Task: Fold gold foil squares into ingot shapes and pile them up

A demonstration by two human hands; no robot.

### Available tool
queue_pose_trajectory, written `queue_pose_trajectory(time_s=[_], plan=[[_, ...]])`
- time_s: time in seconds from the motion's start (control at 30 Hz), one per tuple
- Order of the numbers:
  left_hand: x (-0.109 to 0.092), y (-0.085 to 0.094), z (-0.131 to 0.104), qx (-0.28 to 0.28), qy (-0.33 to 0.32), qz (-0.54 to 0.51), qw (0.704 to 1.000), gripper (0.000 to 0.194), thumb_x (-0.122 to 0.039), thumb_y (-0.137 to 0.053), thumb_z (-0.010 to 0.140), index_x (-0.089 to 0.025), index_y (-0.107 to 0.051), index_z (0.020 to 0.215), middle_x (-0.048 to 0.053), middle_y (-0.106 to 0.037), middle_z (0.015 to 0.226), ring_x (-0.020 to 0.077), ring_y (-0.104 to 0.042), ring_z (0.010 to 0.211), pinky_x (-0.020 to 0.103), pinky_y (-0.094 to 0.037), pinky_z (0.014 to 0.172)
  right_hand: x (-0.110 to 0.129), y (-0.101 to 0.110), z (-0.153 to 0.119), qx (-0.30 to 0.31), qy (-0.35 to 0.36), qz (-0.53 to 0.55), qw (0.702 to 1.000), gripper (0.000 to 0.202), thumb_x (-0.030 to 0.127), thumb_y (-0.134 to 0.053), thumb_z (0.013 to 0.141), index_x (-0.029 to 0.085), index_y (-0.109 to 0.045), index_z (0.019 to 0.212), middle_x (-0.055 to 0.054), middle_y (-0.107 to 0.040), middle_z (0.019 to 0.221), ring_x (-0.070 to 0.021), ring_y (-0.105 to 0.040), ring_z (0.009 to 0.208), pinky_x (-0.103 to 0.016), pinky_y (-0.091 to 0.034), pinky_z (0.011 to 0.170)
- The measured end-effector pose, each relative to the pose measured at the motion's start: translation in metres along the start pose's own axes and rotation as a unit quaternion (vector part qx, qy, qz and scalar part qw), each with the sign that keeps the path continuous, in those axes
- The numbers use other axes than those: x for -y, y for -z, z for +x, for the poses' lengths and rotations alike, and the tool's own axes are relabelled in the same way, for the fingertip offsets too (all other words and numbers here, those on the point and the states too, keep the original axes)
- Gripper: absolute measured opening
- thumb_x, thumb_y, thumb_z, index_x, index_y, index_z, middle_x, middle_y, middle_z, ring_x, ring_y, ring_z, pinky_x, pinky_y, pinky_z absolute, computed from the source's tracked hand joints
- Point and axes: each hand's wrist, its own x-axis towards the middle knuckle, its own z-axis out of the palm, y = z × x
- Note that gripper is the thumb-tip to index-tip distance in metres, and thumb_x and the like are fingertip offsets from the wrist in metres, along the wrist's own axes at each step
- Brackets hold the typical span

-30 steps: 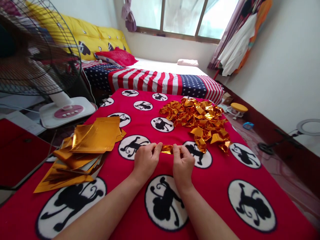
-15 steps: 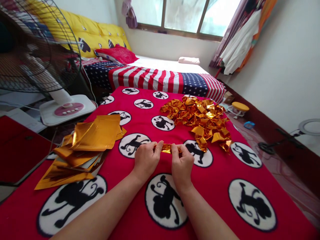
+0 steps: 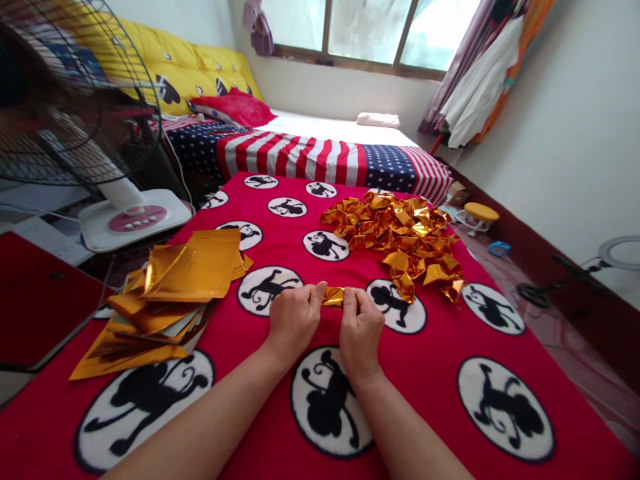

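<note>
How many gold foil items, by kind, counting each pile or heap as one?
Loose pile of flat, rectangular gold foil sheets: 1
Heap of folded, angular gold foil pieces: 1
Narrow gold foil strip between left hand and right hand: 1
Total: 3

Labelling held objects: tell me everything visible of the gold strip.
The gold strip looks like shiny foil paper, with bright glints and darker creases. Only a short middle stretch shows, running crosswise between the left hand and the right hand, which pinch it from either side; its ends are hidden. It is over the red cloth, nearer the person than the heap of gold pieces. Whether it touches the cloth, I can't tell.
</note>
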Motion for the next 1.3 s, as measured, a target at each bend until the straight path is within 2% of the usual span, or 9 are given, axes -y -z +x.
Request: queue_pose_trajectory(time_s=[0.47,0.9,1.3], plan=[[-0.0004,-0.0006,-0.0014,-0.013,0.005,-0.024,1.000,0.056,-0.043,-0.026,0.099,-0.018,-0.061,0.063,0.009,-0.065,0.060,0.0168,-0.054,0.054,0.030,-0.020,0.053,0.0054,0.0018,-0.0012,-0.010,0.019,-0.019,1.000,0.032,0.032,-0.042,0.096,0.019,-0.055,0.069,-0.001,-0.057,0.064,-0.0146,-0.051,0.059,-0.026,-0.034,0.059],[-0.0012,-0.0017,-0.0019,-0.017,0.002,0.001,1.000,0.056,-0.042,-0.029,0.099,-0.016,-0.065,0.065,0.008,-0.066,0.060,0.0152,-0.054,0.053,0.029,-0.021,0.054,0.0031,0.0000,-0.0024,-0.003,0.025,-0.016,1.000,0.031,0.032,-0.043,0.096,0.018,-0.058,0.073,-0.001,-0.060,0.067,-0.0142,-0.053,0.062,-0.025,-0.036,0.062],[-0.0011,-0.0028,-0.0029,-0.013,0.000,0.019,1.000,0.054,-0.041,-0.029,0.099,-0.015,-0.064,0.066,0.008,-0.067,0.061,0.0154,-0.056,0.054,0.030,-0.020,0.053,0.0056,0.0015,-0.0019,-0.019,0.044,-0.024,0.999,0.033,0.031,-0.043,0.095,0.017,-0.058,0.069,-0.001,-0.059,0.064,-0.0133,-0.051,0.059,-0.025,-0.035,0.059]])
